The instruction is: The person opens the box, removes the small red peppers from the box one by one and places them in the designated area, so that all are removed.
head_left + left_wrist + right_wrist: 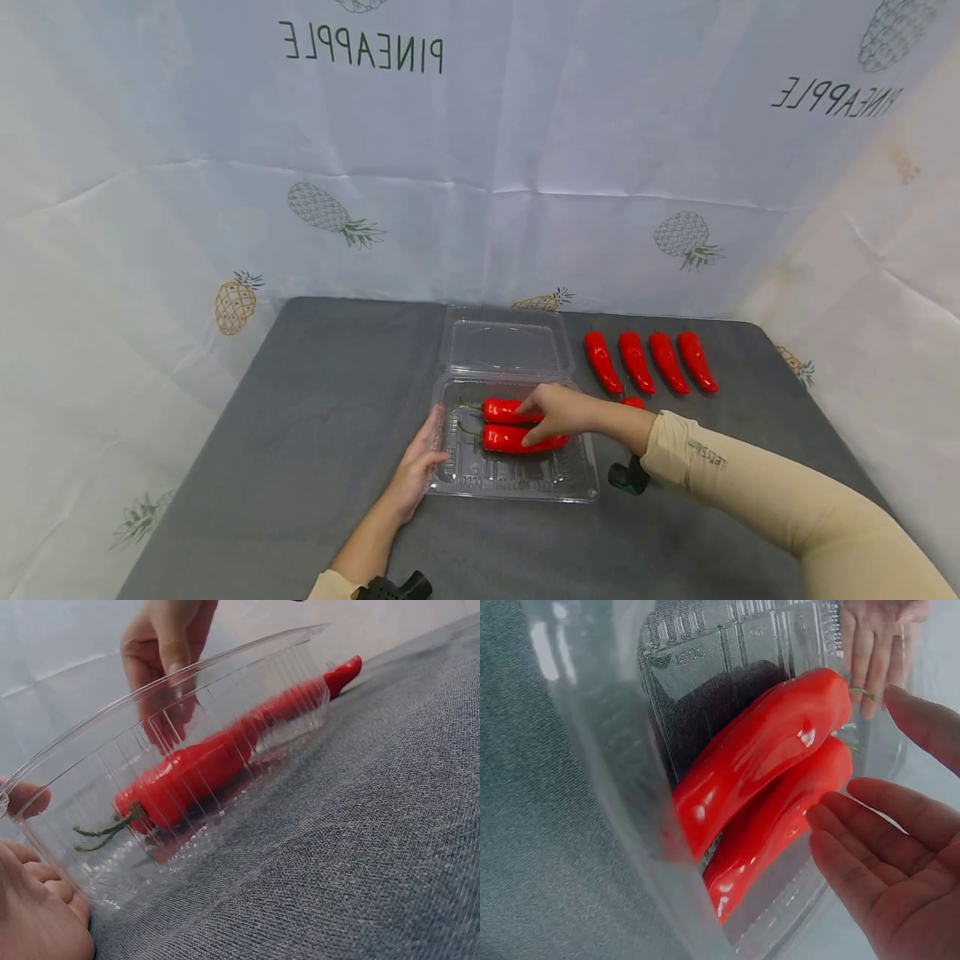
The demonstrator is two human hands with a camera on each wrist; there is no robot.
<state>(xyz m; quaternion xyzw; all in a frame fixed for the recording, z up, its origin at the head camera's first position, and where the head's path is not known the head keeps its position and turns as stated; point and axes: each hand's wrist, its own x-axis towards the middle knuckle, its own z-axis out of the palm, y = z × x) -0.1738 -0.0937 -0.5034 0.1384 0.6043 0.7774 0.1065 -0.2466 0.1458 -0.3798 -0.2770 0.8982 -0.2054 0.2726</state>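
Note:
Two red chili peppers (517, 439) with green stems lie side by side in the base of a clear plastic clamshell container (517, 492). My left hand (414, 471) holds the container's left wall, thumb over the rim and fingers along the outside. Above the peppers is my right hand (558, 410), its thumb and fingers spread apart and holding nothing. In the right wrist view, the right fingertips (821, 817) are right at the farther chili pepper (780, 817). The left wrist view shows the nearer chili pepper (187, 780) through the clear wall.
The container's lid (506, 343) lies folded back behind the base. Several more red peppers (633, 362) stand in a row at the back right of the grey table (322, 400). Another pepper (632, 402) is partly hidden behind my right forearm. A pineapple-print curtain (480, 142) hangs behind.

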